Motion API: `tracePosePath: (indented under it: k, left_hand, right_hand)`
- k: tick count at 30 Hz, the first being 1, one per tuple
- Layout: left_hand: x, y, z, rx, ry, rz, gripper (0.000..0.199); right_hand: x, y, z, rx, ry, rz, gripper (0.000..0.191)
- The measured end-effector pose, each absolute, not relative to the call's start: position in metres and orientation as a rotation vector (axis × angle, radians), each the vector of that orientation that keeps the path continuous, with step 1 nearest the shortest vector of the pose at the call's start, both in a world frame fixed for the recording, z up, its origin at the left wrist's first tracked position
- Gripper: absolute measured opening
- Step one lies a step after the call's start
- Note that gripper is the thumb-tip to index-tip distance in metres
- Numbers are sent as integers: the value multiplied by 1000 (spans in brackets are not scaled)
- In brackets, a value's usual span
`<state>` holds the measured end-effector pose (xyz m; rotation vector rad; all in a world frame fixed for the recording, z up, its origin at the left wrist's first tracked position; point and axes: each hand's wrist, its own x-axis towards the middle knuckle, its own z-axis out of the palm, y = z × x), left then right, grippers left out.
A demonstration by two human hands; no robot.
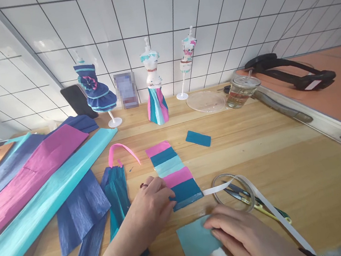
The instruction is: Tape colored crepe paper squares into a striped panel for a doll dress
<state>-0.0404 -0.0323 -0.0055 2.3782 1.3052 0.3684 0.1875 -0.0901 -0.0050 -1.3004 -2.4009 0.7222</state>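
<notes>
- Pink, teal and pale turquoise bands are joined into one striped strip [173,167], which is laid at a slant on the tabletop [321,174], near the middle.
- Its lower left edge is met by the curled fingertips of the left hand [153,199]; whether the edge is pinched or only pressed cannot be told.
- Nearer the camera, a pale blue piece [195,242] is held at its right edge by the right hand [237,231], with thumb and forefinger brought together; a gap is left between piece and strip.
- At the strip's lower right corner, room is narrowed by a white ribbon [216,189], a thin ring [253,197] and yellow-handled scissors [262,210].
- Wider room is given farther right, where the wood is bounded by a pale metal edge [328,132].
- Beyond the strip, a small teal rectangle [198,139] is laid flat with crisp sides.
- On the left, space is taken up by long, flat folds of pink material [33,178] and turquoise material [56,200], finely wrinkled, and by a gathered teal piece [116,191].
- Along the tiled wall [222,4], three dress forms [152,68] are lined up, two of them skirted.
</notes>
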Motion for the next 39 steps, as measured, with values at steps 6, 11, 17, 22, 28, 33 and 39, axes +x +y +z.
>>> tracePosePath:
  k: [6, 11, 17, 22, 28, 33, 39]
  left_hand:
    - [-44, -35, 6, 2168, 1279, 544, 21]
    - [-41, -40, 11, 1949, 1194, 448, 17]
    - [-35, -43, 4, 1960, 1183, 370, 36]
    - [-35, -43, 0, 1987, 1197, 395, 42]
    - [-32, -42, -3, 2004, 1249, 430, 40]
    - [-31, -42, -6, 1999, 1273, 397, 40]
    - [-31, -42, -8, 1988, 1314, 401, 38]
  right_hand:
    - [186, -90, -9, -1170, -2368, 502, 27]
    - [187, -88, -10, -1185, -2338, 521, 26]
    - [187, -87, -13, -1236, -2317, 596, 28]
    - [186, -87, -15, -1285, -2277, 564, 26]
    - [183, -88, -17, -1297, -2257, 484, 24]
    - [184, -89, -21, -1319, -2292, 358, 28]
    - [180, -84, -21, -1363, -2326, 368, 28]
